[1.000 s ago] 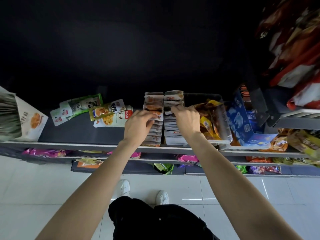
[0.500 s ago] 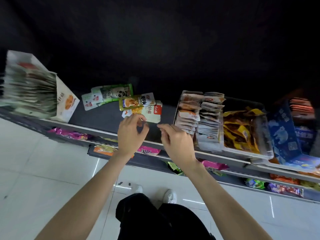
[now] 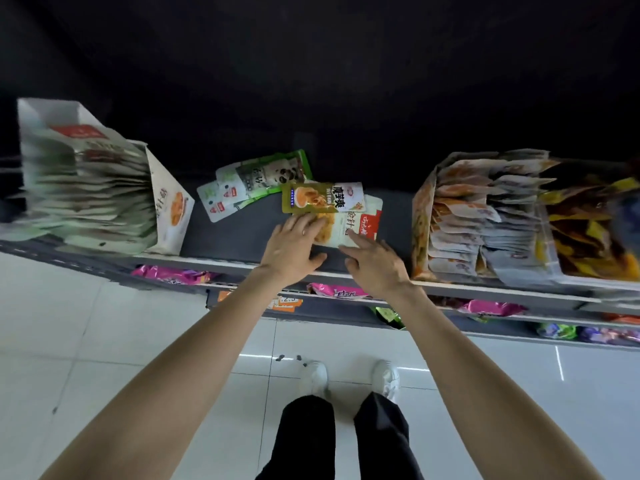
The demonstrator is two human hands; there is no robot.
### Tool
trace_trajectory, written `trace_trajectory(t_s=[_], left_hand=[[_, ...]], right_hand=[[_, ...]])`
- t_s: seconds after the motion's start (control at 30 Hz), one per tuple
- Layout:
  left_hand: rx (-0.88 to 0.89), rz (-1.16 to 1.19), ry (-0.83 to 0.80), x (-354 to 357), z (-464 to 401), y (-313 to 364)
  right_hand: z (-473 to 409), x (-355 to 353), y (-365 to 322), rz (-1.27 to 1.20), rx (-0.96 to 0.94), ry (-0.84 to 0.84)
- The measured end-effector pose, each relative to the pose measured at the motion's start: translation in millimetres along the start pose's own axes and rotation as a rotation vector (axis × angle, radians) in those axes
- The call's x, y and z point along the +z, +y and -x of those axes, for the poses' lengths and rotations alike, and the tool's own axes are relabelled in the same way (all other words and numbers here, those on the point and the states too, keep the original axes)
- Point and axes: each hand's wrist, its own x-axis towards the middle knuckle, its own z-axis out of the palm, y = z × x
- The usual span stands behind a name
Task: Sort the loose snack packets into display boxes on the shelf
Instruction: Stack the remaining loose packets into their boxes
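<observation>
Lying flat mid-shelf, a white-and-red foil snack packet looks light, limp and slick (best pinched at its sealed edge). Left hand and right hand touch it with straight, spread fingers, gripping nothing; display boxes flank it.

Left hand and right hand (fingers straight) on white packet

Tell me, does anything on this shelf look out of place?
Yes. Several loose packets lie flat and overlapping on the bare shelf: an olive packet, a panda packet, small white ones. Neighbouring stock stands filed in display boxes.
</observation>
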Motion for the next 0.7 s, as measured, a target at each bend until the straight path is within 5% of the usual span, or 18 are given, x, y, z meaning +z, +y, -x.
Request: trace_trajectory(t_s=[0.2,0.3,0.47,0.6,0.7], left_hand=[[0.098,-0.047,-0.055,-0.6,-12.4,1.2],[0.084,-0.117,-0.053,-3.9,-19.7,3.4],[0.033,-0.134,-0.066,-14.2,-31.5,11.7],[0.056,0.229,0.001,-29.6,-28.1,8.6],[0.085,0.459,0.058,-49.8,-4.7,-0.8]], right_hand=[[18.1,3.0,0.9,-0.146,0.038,0.172],[13.1,4.7,-2.9,-0.207,0.217,0.335],[1.9,5.6,-12.2,-0.167,0.504,0.288],[8.2,-4.2,-7.7,-0.53,0.549,0.465],[32.3,-19.9,-15.7,-0.62,0.391,0.567]])
